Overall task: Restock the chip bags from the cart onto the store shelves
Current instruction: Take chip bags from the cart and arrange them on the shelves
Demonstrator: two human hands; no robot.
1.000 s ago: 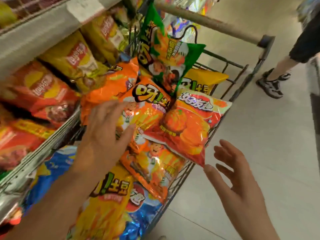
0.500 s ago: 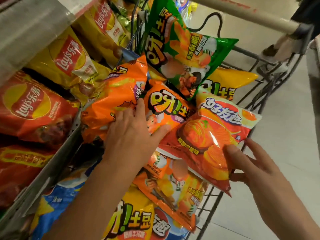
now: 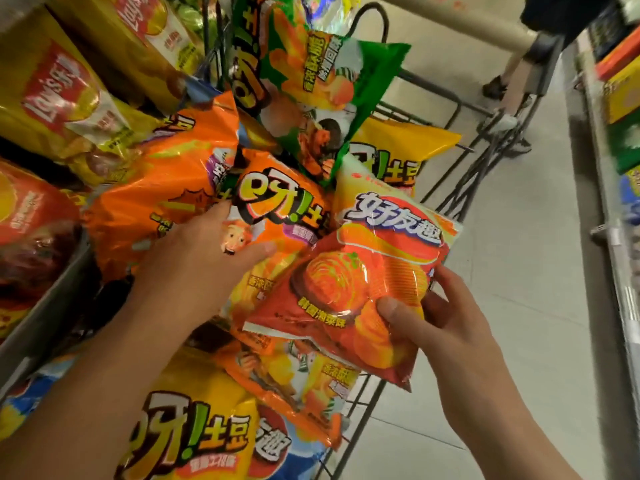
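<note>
the right hand (image 3: pixel 440 327) is pinching the red chip bag (image 3: pixel 356 282) atop the cart (image 3: pixel 460 188) pile while the left hand (image 3: pixel 204 261) is gripping an orange bag (image 3: pixel 273 216); lifting gently should avoid crushing chips.

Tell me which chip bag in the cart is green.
The tall green bag standing at the cart's far end; the bags around it are orange, yellow or red.
</note>
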